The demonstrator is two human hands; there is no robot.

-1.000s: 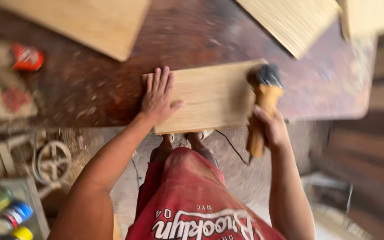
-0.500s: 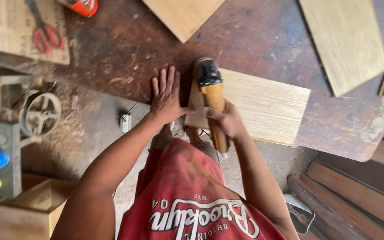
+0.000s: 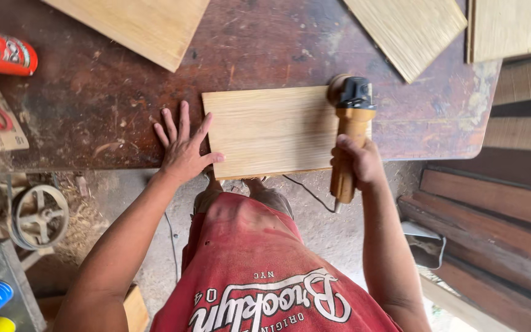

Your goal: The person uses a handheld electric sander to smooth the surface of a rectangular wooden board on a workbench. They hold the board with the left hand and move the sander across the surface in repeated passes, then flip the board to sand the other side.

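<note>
1. The surface (image 3: pixel 93 117), dark and scuffed, fills the upper frame; the view has swung since half a second ago, so the work now sits centre frame.
2. Spare boards lie at the top: one upper left (image 3: pixel 136 24), two upper right (image 3: pixel 407 31).
3. The panel (image 3: pixel 271 132), pale wood, lies flat at the surface's near edge, centre frame.
4. The sander (image 3: pixel 351 123) now rides the panel's right end; half a second back it was at the left end, so it looks like a pass across the panel.
5. Right hand (image 3: pixel 354 163): fingers clamped round the sander's handle.
6. Left hand (image 3: pixel 182 150): fingers spread flat on the surface, thumb touching the panel's left edge, bracing it.
7. A red can (image 3: pixel 8 54) lies upper left.
</note>
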